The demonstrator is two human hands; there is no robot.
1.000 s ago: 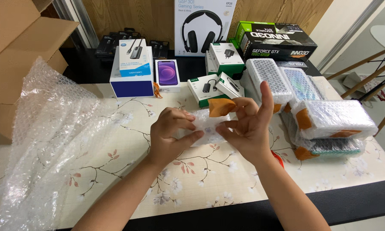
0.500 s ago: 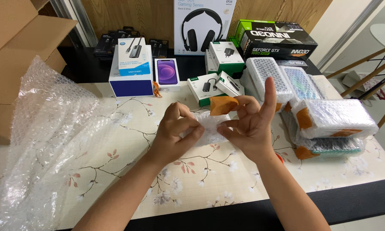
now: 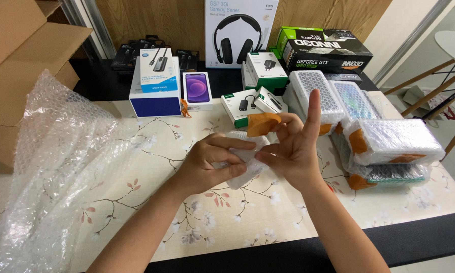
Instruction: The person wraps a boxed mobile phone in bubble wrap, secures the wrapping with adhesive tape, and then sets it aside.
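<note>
My left hand (image 3: 207,164) and my right hand (image 3: 293,151) hold a small item wrapped in bubble wrap (image 3: 242,164) above the floral tablecloth (image 3: 151,212). The left fingers curl over the top and side of the bundle. My right thumb presses its right edge while the index finger points straight up. A strip of brown tape (image 3: 261,123) sticks to my right fingers, just above the bundle. What is inside the wrap is hidden.
A large sheet of bubble wrap (image 3: 60,167) lies at the left beside cardboard boxes (image 3: 20,65). Several bubble-wrapped, taped parcels (image 3: 389,144) are stacked at the right. Small product boxes (image 3: 197,88), a headphone box (image 3: 237,30) and a black-green box (image 3: 328,50) stand behind.
My left fingers have shifted further over the wrapped bundle. The right hand keeps its raised index finger and the tape strip. The bundle sits slightly lower.
</note>
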